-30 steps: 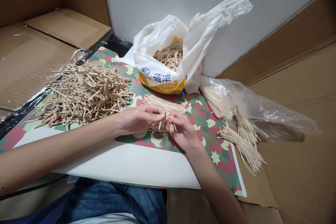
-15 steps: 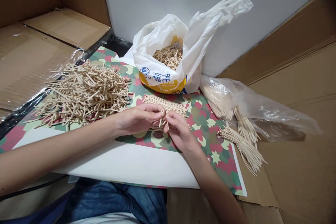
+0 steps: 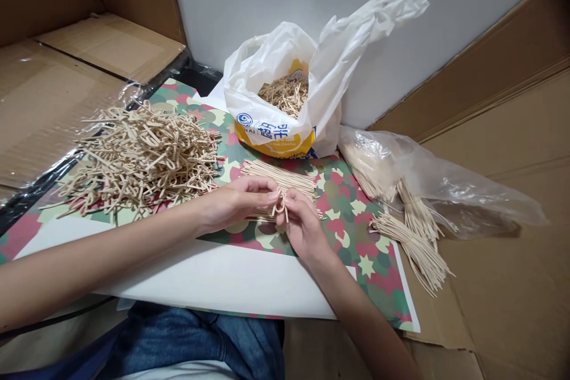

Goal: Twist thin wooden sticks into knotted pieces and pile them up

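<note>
My left hand [image 3: 238,202] and my right hand [image 3: 303,227] meet over the patterned board [image 3: 347,214], both pinching one thin beige strip [image 3: 280,205] bent into a loop, its two ends hanging down. Just behind my fingers lies a neat row of straight beige strips [image 3: 278,175]. A big heap of looped strips [image 3: 142,157] lies to the left of my left hand.
A white and yellow plastic bag [image 3: 285,101] with more looped strips stands at the back by the wall. A clear plastic bag [image 3: 423,181] and loose bundles of straight strips [image 3: 414,243] lie to the right. Cardboard [image 3: 503,202] surrounds the board.
The strip's loop has been drawn tighter between my fingers, and my right hand has shifted slightly left and up toward my left hand.
</note>
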Demonstrator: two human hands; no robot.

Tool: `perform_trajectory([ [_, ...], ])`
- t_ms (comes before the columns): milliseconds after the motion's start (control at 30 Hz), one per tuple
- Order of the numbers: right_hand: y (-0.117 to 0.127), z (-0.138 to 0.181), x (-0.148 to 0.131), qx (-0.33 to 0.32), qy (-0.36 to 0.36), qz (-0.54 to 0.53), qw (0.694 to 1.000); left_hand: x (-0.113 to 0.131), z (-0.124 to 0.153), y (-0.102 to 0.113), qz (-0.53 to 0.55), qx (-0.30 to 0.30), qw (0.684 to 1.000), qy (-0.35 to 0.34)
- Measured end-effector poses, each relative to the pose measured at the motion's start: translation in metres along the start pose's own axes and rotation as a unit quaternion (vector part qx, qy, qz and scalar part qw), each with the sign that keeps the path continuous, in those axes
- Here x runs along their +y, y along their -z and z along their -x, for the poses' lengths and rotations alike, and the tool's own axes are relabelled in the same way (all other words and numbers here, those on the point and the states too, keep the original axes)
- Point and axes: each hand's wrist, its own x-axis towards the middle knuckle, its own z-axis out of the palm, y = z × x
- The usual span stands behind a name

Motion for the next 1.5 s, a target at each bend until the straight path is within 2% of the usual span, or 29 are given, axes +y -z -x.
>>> perform_trajectory([
  [67,0.003,0.003,-0.004,0.029,0.076,0.126,0.989,0.001,0.0,0.0,-0.057,0.047,0.997,0.019],
  [100,0.005,0.005,-0.005,0.04,0.13,0.211,0.968,0.001,-0.001,0.0,-0.092,0.068,0.993,0.022],
  [167,0.008,0.007,-0.008,0.041,0.239,0.376,0.894,0.0,-0.002,0.001,-0.177,0.094,0.98,0.016],
  [233,0.01,0.007,-0.01,0.02,0.318,0.48,0.817,-0.001,-0.002,0.001,-0.267,0.107,0.958,0.005],
  [267,0.01,0.006,-0.01,0.006,0.338,0.509,0.792,-0.001,-0.002,0.002,-0.308,0.111,0.945,0.002],
  [333,0.011,0.005,-0.009,-0.011,0.341,0.543,0.767,-0.001,-0.001,0.001,-0.381,0.114,0.917,0.0],
  [467,0.011,0.003,-0.011,-0.027,0.293,0.565,0.771,0.002,0.002,0.0,-0.486,0.108,0.867,-0.003],
  [533,0.011,0.003,-0.012,-0.033,0.273,0.562,0.78,0.005,0.004,-0.001,-0.505,0.105,0.857,-0.003],
  [700,0.012,0.001,-0.014,-0.043,0.256,0.549,0.795,0.008,0.005,0.002,-0.495,0.079,0.865,0.01],
  [833,0.011,0.001,-0.013,-0.046,0.27,0.557,0.784,0.006,0.004,0.006,-0.486,0.084,0.87,0.023],
  [900,0.01,0.002,-0.012,-0.046,0.282,0.571,0.77,0.004,0.003,0.006,-0.51,0.105,0.854,0.018],
  [1067,0.007,0.002,-0.009,-0.047,0.3,0.599,0.741,0.002,0.006,0.004,-0.601,0.133,0.788,-0.024],
  [1167,0.008,0.001,-0.009,-0.048,0.274,0.595,0.754,0.002,0.008,0.003,-0.637,0.131,0.757,-0.052],
  [1233,0.01,0.0,-0.01,-0.043,0.243,0.585,0.773,0.003,0.009,0.003,-0.645,0.123,0.751,-0.067],
  [1333,0.014,-0.001,-0.013,-0.039,0.195,0.563,0.802,0.006,0.011,0.002,-0.62,0.105,0.775,-0.063],
  [1433,0.017,0.0,-0.017,-0.059,0.174,0.541,0.82,0.01,0.011,0.0,-0.538,0.08,0.839,-0.032],
  [1500,0.017,0.001,-0.019,-0.067,0.183,0.536,0.821,0.011,0.009,0.0,-0.461,0.068,0.885,-0.011],
])
